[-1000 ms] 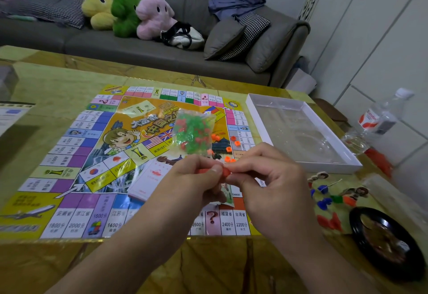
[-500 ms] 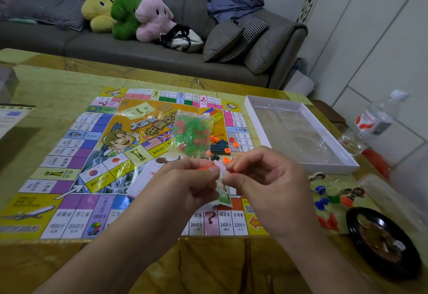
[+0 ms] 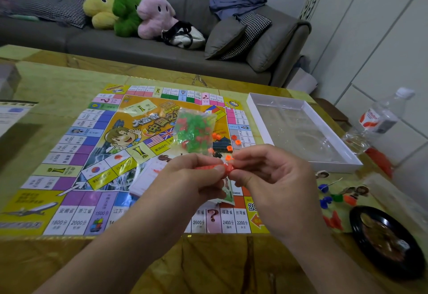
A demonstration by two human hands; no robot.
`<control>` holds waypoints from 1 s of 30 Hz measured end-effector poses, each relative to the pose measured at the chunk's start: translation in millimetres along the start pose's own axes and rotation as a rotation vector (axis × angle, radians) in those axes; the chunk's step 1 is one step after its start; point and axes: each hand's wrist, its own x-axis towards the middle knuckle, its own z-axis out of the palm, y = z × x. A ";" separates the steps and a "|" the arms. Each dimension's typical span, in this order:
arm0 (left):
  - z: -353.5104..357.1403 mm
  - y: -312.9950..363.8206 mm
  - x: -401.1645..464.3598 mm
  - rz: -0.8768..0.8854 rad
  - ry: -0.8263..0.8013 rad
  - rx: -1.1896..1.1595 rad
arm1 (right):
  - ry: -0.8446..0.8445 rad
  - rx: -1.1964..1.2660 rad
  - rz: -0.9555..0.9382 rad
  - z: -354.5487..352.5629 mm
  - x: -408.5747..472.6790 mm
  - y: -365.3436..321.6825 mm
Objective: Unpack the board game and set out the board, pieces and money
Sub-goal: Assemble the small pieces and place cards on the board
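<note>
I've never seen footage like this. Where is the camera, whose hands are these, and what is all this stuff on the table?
No machine here: a person wears a wide-angle camera on the head, looking forward and down, so you see their own two hands. There is only this one view.

On the yellowish table lies an unfolded game board. On the board sit a clear bag of green and red pieces and a few loose orange pieces. To the right are an empty white box tray, some coloured pawns, a black dish and a plastic bottle. A sofa with plush toys stands behind.

The left hand and right hand meet over the board, both pinching a small red-orange strip of pieces in a fingertip grip.
</note>
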 end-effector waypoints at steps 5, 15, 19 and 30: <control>2.8 0.3 -2.7 -0.019 -0.049 -0.026 | 0.021 -0.058 -0.051 -1.1 -1.1 0.2; 17.2 -8.1 -2.1 -0.034 -0.075 -0.124 | 0.048 0.047 0.033 -5.3 -5.0 4.9; 43.2 -22.3 -7.1 -0.088 -0.065 -0.247 | 0.056 0.123 0.159 -22.3 -13.8 6.4; 52.5 -36.9 -25.5 -0.253 -0.028 0.262 | -0.117 -0.623 0.350 -106.7 -36.8 22.2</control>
